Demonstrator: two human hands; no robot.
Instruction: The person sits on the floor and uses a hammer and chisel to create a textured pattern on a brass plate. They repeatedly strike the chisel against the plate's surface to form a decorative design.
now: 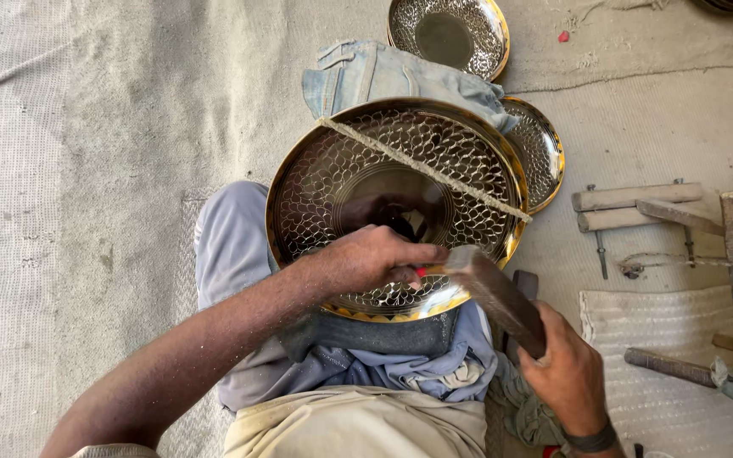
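The left hand (366,259) lies curled on the lower inside of a large round brass plate (332,182), its fingers closed around a small tool whose red tip just shows between them; what the tool is cannot be told, since the hand hides nearly all of it. The plate, hammered all over with a scale-like pattern around a smooth middle, rests tilted on the person's lap, on blue and grey cloth (400,360) bunched under its lower rim. A twisted rope (422,168) runs slantwise across the plate's face from upper left to lower right. The right hand (566,369) is wrapped fully around the handle of a hammer (498,297), whose head sits just beside the left hand's fingertips at the plate's lower right rim. Behind the big plate lies a folded piece of denim (383,76), with a second patterned plate (451,34) beyond it and a third plate (545,153) peeking out from under the large plate's right edge. All of this sits on a floor covered with coarse sacking (86,170). To the right lie wooden blocks (634,208) and another wooden-handled tool (668,366).
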